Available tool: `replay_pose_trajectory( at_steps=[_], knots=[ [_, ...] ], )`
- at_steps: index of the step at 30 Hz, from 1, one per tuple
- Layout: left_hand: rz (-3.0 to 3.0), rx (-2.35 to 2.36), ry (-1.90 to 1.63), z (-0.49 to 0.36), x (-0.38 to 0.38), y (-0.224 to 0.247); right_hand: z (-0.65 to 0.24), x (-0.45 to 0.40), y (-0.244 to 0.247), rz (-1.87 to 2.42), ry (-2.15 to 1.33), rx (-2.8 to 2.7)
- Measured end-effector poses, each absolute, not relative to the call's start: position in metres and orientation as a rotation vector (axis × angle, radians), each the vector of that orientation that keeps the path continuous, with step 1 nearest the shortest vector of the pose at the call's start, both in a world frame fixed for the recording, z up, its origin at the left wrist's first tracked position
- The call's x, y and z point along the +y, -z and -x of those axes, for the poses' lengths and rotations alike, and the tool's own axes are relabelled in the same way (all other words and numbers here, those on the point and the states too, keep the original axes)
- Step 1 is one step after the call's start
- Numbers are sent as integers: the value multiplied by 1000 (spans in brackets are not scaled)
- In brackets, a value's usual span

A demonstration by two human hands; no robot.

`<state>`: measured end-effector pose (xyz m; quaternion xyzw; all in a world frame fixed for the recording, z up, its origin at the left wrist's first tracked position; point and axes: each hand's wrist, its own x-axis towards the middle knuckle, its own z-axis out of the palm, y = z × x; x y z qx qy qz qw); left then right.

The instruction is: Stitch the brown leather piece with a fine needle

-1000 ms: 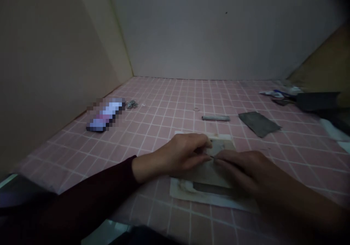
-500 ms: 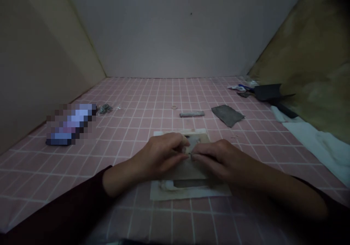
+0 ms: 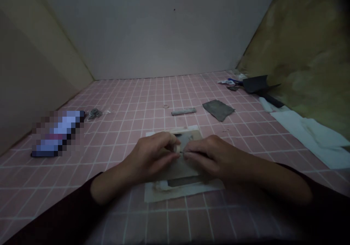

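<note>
My left hand (image 3: 155, 154) pinches a small pale round piece (image 3: 177, 149) between thumb and fingers; its exact kind is too small to tell. Opposite it, my right hand (image 3: 210, 155) is closed, its fingertips pressed together almost against that piece. A thin dark tip seems to show between its fingers, mostly hidden. Both hands are held over a beige board or sheet (image 3: 175, 172), which rests on stained white paper (image 3: 155, 197). A dark grey strip (image 3: 183, 181) lies along the board's near edge.
Beyond the hands lie a pale ring (image 3: 166, 106), a grey rod-like piece (image 3: 183, 111) and a grey sandpaper-like sheet (image 3: 218, 110). A blurred-out phone (image 3: 60, 132) and a small bag of grey pieces (image 3: 94, 114) are left. A black scoop-like object (image 3: 257, 86) and white cloth or paper (image 3: 308, 132) are right.
The view has shifted, so most things on the table appear further left. Both hands keep their pinch close together, and the pale piece shows more clearly between them.
</note>
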<state>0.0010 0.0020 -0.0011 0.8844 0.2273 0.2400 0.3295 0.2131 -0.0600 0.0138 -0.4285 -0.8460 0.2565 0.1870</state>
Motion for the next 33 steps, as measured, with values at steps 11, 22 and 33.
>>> replay_pose_trajectory(
  at_steps=[11, 22, 33],
  knots=[
    [-1588, 714, -511, -7, -3, 0, -212, -64, 3, 1350, -140, -2451],
    [-1727, 677, -447, -5, -1, -2, -213, -63, -4, 1319, -291, -2437],
    [-2119, 731, -606, -2, 0, -2, -214, -58, -12, 1266, -629, -2372]
  ],
)
